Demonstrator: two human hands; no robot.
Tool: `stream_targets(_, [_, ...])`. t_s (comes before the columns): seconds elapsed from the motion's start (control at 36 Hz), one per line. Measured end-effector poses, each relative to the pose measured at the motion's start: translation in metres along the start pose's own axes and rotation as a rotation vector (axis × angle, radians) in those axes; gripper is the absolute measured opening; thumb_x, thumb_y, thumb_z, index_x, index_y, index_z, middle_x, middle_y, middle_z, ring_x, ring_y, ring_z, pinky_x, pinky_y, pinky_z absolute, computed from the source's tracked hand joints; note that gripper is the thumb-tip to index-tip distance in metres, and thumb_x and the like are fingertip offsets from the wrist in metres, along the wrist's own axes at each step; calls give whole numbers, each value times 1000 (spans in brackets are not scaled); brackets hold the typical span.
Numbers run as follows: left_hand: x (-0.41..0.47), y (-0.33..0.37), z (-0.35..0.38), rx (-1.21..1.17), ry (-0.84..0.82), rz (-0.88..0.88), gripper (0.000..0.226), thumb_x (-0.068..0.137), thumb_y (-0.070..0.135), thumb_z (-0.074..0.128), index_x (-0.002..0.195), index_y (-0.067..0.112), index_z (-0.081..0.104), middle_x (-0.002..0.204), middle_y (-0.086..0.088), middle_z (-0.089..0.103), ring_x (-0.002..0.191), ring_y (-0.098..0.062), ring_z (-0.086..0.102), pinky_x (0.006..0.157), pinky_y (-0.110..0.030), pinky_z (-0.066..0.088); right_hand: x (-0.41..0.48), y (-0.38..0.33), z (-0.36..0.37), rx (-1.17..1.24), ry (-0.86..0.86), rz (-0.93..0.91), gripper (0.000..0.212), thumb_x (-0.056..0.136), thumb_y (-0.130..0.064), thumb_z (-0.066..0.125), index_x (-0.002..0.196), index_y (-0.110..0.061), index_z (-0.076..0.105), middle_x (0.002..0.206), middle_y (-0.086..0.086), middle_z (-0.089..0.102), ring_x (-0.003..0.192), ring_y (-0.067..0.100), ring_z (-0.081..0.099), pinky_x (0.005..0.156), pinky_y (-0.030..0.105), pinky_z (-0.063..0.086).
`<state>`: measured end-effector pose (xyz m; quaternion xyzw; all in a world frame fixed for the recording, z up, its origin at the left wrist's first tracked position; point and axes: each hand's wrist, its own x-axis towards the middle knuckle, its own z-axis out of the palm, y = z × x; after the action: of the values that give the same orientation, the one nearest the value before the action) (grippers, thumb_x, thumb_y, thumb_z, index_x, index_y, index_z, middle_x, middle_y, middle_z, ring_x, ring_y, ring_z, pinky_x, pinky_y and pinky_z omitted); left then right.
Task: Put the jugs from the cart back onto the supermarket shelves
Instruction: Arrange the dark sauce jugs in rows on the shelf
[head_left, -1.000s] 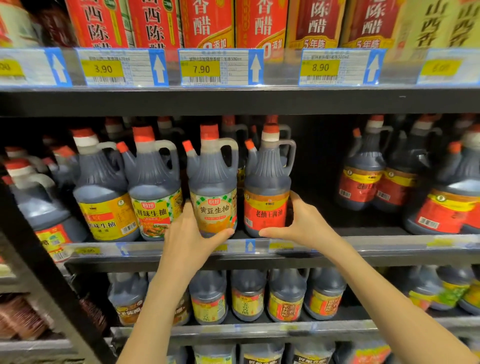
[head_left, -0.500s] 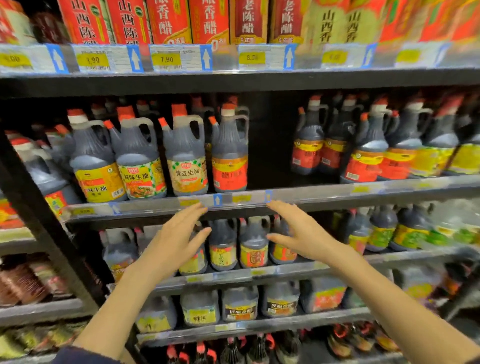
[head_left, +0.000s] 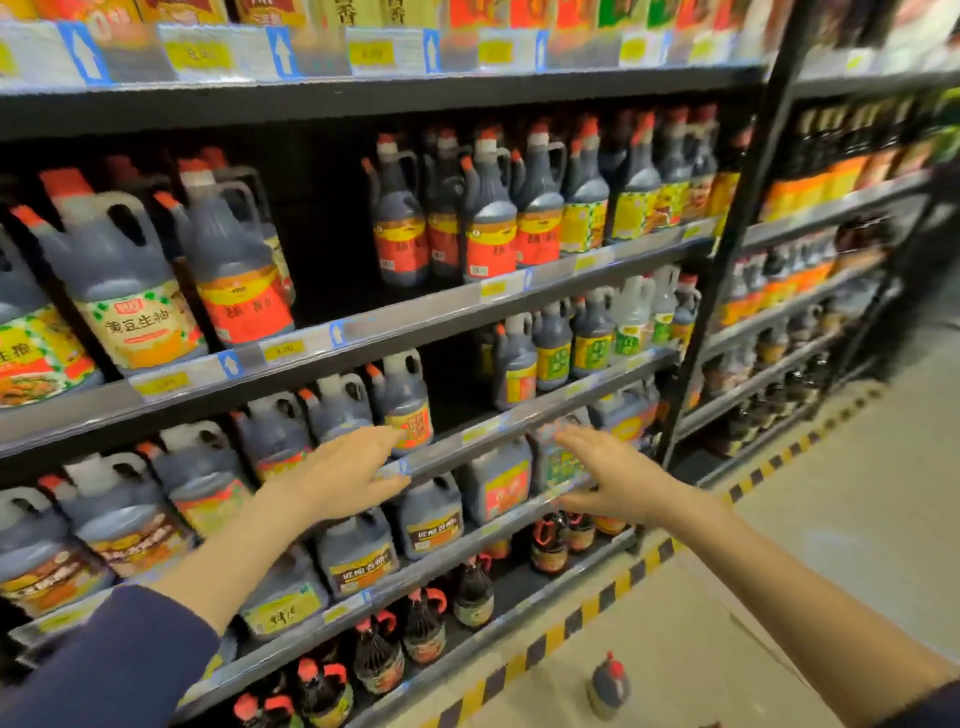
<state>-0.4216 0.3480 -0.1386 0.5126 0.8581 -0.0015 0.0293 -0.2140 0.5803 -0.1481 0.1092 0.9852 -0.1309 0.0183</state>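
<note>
Two dark jugs stand side by side on the upper shelf (head_left: 415, 317) at the left: one with a cream and green label (head_left: 124, 280), one with a red and orange label (head_left: 236, 270). My left hand (head_left: 343, 473) hovers in front of the lower shelves with straight, spread fingers and holds nothing. My right hand (head_left: 610, 478) is also held out flat and empty, a little to the right. Both hands are well below and right of those two jugs. No cart is in view.
Rows of dark jugs and bottles fill the shelves. A gap (head_left: 322, 228) lies beside the red-label jug. A black upright post (head_left: 737, 249) divides the shelving. One small jug (head_left: 609, 686) stands on the floor by the yellow-black striped line (head_left: 623, 582).
My hands have let go of the two jugs on the shelf and drawn back, open. The view has swung right and down, so the floor and the right-hand shelving now show.
</note>
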Motion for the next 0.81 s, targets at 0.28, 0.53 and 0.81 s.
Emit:
stream_targets(0.28, [98, 63, 22, 8, -89, 289, 56, 91, 51, 50, 139, 24, 41, 136, 2, 51, 120, -17, 50, 95, -36, 46, -71, 65, 3, -5, -20, 339, 78, 88, -43, 61, 149, -15, 21, 154, 3, 29, 136, 17, 34, 107, 25, 28])
stream_targets(0.53, [183, 114, 41, 14, -207, 534, 69, 90, 49, 57, 147, 21, 32, 150, 5, 38, 136, -12, 37, 109, -29, 35, -107, 98, 16, 44, 22, 646, 80, 86, -46, 63, 148, -13, 24, 153, 6, 31, 139, 23, 31, 112, 30, 26])
stream_targets(0.81, [257, 179, 65, 142, -355, 847, 74, 90, 49, 57, 151, 24, 22, 156, 5, 28, 139, -13, 33, 110, -29, 34, -123, 111, 42, 171, 97, 969, 80, 86, -40, 64, 149, -13, 22, 155, 7, 26, 141, 22, 26, 113, 28, 20])
